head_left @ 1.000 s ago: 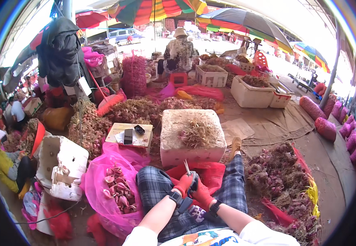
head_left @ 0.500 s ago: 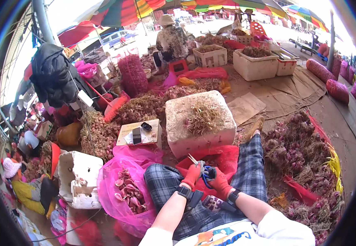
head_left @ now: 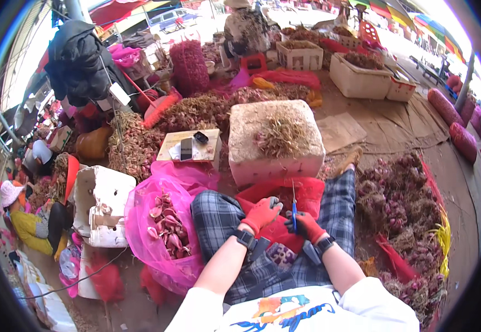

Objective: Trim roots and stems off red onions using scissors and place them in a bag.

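Observation:
My left hand, in a red glove with grey fingers, is closed in front of my left knee; whatever it holds is hidden in the fingers. My right hand, gloved the same way, grips blue-handled scissors whose blades point away from me. The two hands are apart. Red mesh lies under them, between my legs. Left of my left knee, a pink net bag stands with its mouth spread, holding several purplish garlic bulbs.
Ahead stands a white foam box topped with dried stalks. Beside it, a phone lies on a board. Stalked garlic is heaped at my right. A broken foam box sits at left. Other people sit farther off.
My hands have drawn apart. The scissors have swung from pointing left beside my left hand to pointing straight ahead. The view has tipped downward.

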Demonstrator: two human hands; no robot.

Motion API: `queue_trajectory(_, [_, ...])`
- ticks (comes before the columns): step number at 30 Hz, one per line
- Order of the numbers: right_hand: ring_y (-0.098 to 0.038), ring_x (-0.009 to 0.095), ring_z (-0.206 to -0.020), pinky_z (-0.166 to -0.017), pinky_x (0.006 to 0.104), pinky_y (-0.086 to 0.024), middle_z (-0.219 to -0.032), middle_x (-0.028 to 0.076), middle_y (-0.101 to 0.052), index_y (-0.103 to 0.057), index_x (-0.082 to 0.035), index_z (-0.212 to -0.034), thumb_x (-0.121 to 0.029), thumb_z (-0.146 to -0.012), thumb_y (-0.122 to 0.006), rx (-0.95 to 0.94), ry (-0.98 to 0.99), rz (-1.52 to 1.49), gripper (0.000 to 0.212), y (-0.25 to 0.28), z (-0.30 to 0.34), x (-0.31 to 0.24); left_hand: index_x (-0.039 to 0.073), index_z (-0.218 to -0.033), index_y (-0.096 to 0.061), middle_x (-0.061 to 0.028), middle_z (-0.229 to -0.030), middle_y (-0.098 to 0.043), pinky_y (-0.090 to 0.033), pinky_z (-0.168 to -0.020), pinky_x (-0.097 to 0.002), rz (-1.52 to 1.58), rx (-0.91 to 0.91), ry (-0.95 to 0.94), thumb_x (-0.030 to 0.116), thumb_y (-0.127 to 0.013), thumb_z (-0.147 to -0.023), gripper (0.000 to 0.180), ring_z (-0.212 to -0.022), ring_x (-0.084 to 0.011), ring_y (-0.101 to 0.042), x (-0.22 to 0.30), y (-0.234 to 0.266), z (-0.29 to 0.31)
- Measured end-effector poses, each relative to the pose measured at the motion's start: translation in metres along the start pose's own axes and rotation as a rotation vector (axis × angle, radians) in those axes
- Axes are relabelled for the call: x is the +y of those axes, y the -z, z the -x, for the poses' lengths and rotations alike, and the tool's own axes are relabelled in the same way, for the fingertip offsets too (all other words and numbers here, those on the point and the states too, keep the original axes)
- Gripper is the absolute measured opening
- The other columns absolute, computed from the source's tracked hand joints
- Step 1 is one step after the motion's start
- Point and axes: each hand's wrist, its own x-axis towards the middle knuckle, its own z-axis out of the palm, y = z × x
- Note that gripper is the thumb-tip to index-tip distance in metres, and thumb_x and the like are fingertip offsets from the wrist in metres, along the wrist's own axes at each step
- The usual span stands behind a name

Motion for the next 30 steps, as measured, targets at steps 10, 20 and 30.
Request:
queue_trajectory(10, [-0.048, 0.011, -0.042, -0.036, 0.0227, -0.034, -0.070, 0.010, -0.060, -0.057, -0.001, -0.101, -0.054, -0.085, -0.052, 0.144, -0.016, 0.165, 0.056, -0.027, 0.021, -0.028, 0.007, -0.100, -0.058, 0.0056, -0.074, -0.052, -0.038, -0.055, -0.0195, 0.298, -0.354, 0.055, 0.020, -0.051, -0.090, 0.018, -0.063, -0.0034, -0.045, 0.023, 0.020, -0.010])
queue_trajectory(20, [-0.058, 0.018, -0.056, -0.048, 0.0286, -0.046, -0.077, 0.010, -0.061, -0.056, -0.003, -0.101, -0.032, -0.082, -0.063, 0.149, -0.126, 0.181, 0.036, 0.018, 0.003, 0.015, 0.006, -0.092, -0.062, -0.0045, -0.072, -0.061, -0.044, -0.062, -0.0298, 0.298, -0.288, -0.075, 0.031, -0.054, -0.085, 0.027, -0.063, -0.0134, -0.053, 0.002, 0.067, -0.108])
queue_trajectory(30, [-0.059, 0.021, -0.066, -0.060, 0.0339, -0.047, -0.079, 0.012, -0.062, -0.056, -0.002, -0.100, -0.013, -0.078, -0.066, 0.505, 0.939, 1.223, 0.026, -0.054, -0.107, -0.151, 0.006, -0.092, -0.061, -0.0160, -0.081, -0.063, -0.045, -0.072, -0.0408, 0.318, 0.371, 0.154, 0.035, -0.056, -0.084, 0.030, -0.079, -0.0328, -0.060, -0.059, 0.100, -0.166])
